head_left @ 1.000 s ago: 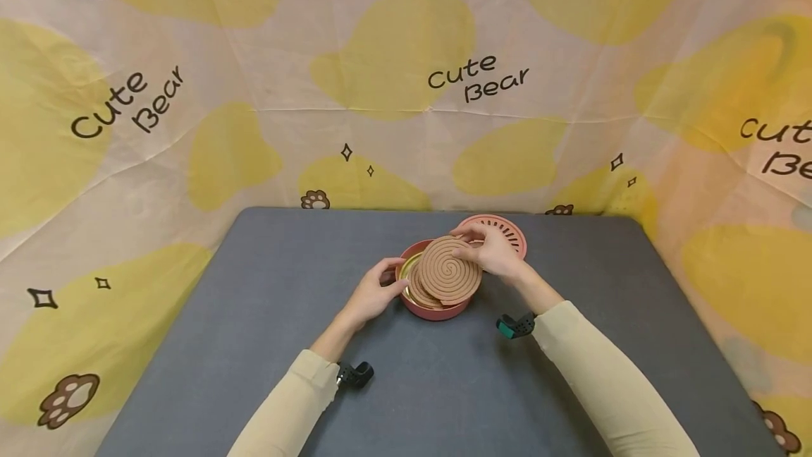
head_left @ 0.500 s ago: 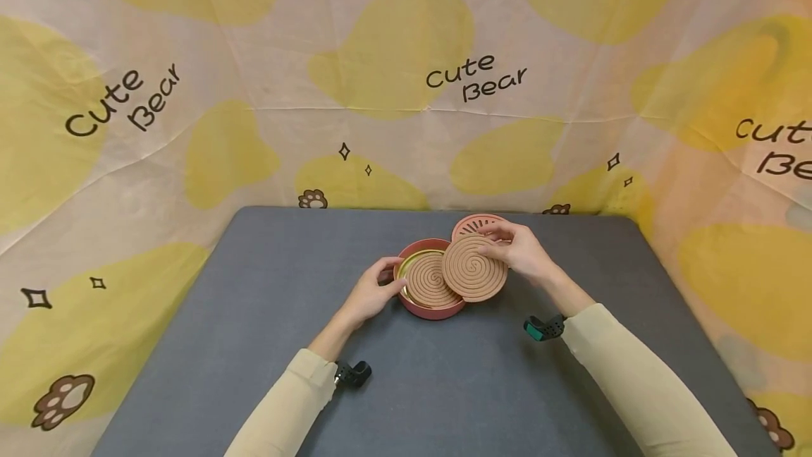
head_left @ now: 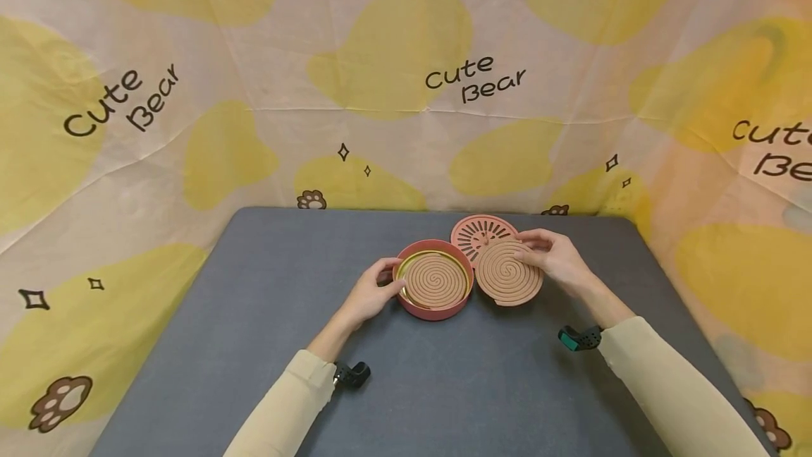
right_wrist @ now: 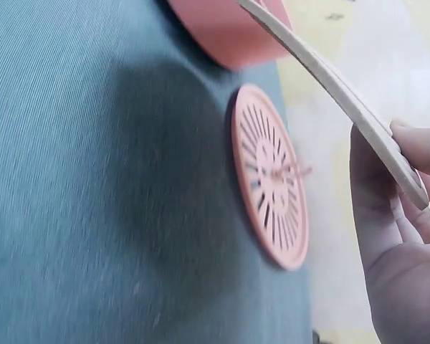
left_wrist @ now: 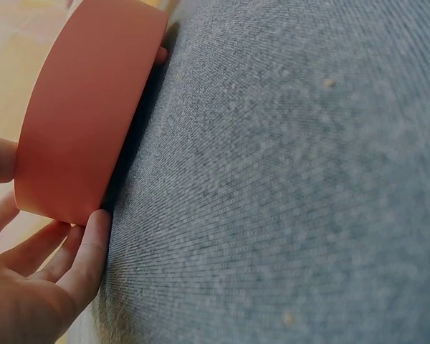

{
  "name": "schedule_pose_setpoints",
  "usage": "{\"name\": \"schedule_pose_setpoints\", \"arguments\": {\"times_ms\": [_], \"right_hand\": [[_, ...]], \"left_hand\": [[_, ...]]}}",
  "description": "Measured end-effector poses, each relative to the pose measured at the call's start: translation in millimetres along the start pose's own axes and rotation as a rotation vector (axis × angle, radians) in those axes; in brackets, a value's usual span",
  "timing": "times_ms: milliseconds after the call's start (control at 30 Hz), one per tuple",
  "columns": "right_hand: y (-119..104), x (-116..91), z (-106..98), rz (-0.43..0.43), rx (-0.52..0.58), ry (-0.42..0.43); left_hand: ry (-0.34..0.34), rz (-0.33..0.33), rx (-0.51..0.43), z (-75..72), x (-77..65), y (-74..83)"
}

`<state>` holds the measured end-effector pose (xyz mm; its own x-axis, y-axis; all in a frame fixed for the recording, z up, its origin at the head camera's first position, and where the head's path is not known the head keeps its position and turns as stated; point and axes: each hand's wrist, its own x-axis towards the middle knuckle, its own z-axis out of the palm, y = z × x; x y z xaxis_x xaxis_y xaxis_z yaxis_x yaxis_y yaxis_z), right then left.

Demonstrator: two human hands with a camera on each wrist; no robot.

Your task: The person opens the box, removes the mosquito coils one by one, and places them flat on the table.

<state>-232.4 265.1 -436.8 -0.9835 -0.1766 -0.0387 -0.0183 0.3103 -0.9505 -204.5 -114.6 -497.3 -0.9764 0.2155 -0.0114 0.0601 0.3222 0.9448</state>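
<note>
My right hand [head_left: 561, 259] pinches a brown mosquito coil [head_left: 507, 277] by its edge, thumb on one face and fingers on the other. The coil hangs in the air right of a round red mosquito coil box [head_left: 434, 314]. Another spiral coil [head_left: 435, 281] lies flat in that box, inside a gold-coloured inner rim. My left hand [head_left: 368, 295] holds the box at its left side; in the left wrist view its fingertips [left_wrist: 97, 223] touch the red wall low down. The right wrist view shows the held coil [right_wrist: 351, 104] edge-on between thumb and fingers.
A pink slotted lid [head_left: 468, 233] with a small upright prong lies behind the held coil, which partly covers it in the head view. The grey table [head_left: 304, 252] runs back to a patterned cloth [head_left: 393, 55]. Dark straps [head_left: 352, 374] sit on both wrists.
My right hand has carried the coil rightward, off the box and over beside it, uncovering the coil that lies inside. My left hand stays at the box.
</note>
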Motion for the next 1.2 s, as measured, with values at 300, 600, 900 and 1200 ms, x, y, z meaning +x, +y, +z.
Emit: {"name": "schedule_pose_setpoints", "arguments": {"times_ms": [300,600,900,1200], "right_hand": [[17,-10,-28,0.019,-0.037,0.075],[36,-11,-48,0.068,-0.044,0.167],[50,-9,-61,0.109,-0.065,0.301],[58,-1,-65,0.168,-0.039,0.394]], "left_hand": [[0.000,0.000,-0.012,0.0,1.8,-1.7],[-0.004,0.006,-0.016,-0.3,1.0,-1.5],[-0.006,0.012,-0.029,-0.2,1.5,-1.7],[-0.003,0.010,-0.017,-0.4,-0.1,-1.4]]}}
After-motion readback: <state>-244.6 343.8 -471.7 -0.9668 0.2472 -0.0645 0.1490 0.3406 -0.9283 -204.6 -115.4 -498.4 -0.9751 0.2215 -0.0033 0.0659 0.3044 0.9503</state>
